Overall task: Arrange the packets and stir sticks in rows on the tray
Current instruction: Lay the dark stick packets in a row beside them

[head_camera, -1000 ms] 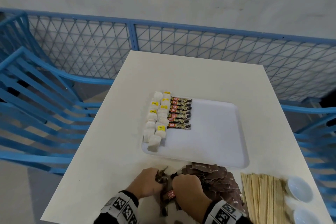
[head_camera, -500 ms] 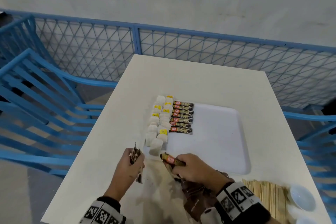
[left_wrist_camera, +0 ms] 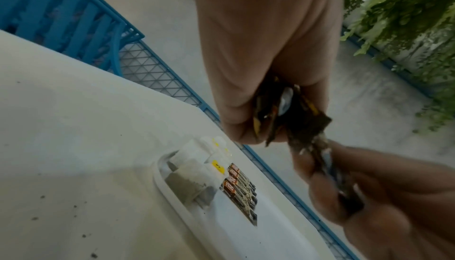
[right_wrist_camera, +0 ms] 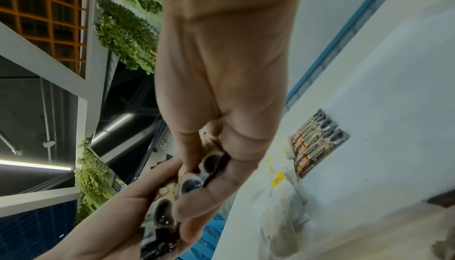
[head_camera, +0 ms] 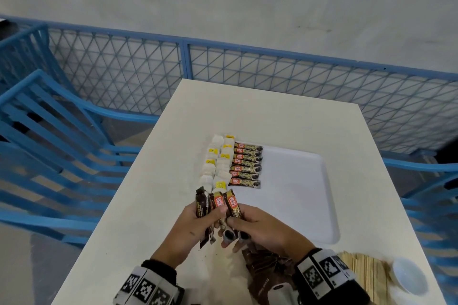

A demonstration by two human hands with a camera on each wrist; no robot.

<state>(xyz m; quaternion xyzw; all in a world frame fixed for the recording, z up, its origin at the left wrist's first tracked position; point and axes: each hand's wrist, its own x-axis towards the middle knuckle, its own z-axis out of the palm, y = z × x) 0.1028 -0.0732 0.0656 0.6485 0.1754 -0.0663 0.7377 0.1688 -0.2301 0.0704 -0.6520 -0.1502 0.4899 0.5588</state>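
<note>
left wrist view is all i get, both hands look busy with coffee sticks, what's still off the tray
Observer: A pile of brown packets lies on the table, under the right wrist and near the tray.
Operator: any stir sticks on the tray yet
Observer: None. The wooden stir sticks lie bundled on the table at the near right, beside a white bowl.
Operator: how long is the coffee row
Observer: Seven coffee stick packets lie in one row, just right of the tea bags.
</note>
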